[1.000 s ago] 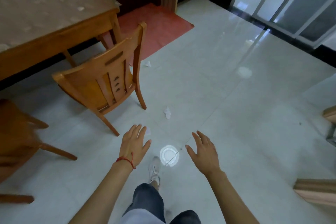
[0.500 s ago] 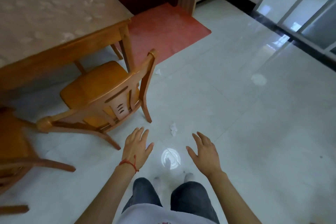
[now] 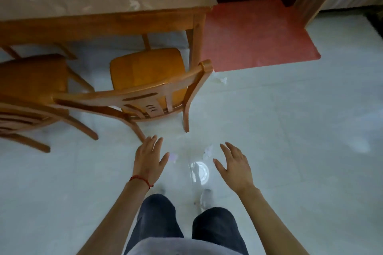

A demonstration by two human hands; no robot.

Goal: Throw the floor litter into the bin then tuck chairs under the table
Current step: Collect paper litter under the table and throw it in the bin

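The person stood over the pale tiled floor (image 3: 290,151) with both arms stretched forward and down. The left hand (image 3: 148,160) was spread flat, fingers straight and slightly fanned, holding nothing; a red string (image 3: 141,179) circled its wrist. The right hand (image 3: 234,164) was likewise empty, its fingers relaxed and apart, thumb out toward the other hand.

Between the two hands, just at eleven o'clock from the right one, a crumpled white scrap of paper (image 3: 207,150) lay on the tiles, touched by neither hand. A second bit of litter (image 3: 220,80) lay far off at twelve o'clock, at the edge of the red mat (image 3: 255,33) and just beside the chair's right post. A small pale scrap (image 3: 172,157) sat just at three o'clock from the left thumb, too blurred to tell what it was.

The nearer chair (image 3: 149,89) stood at twelve o'clock from the left hand, its back toward the person and its seat only partly under the wooden table (image 3: 103,20). A second chair (image 3: 31,93) stood at nine o'clock from the first, also pulled out. A round bright reflection (image 3: 200,172) shone on the floor between the wrists, above dark trousers (image 3: 157,219).
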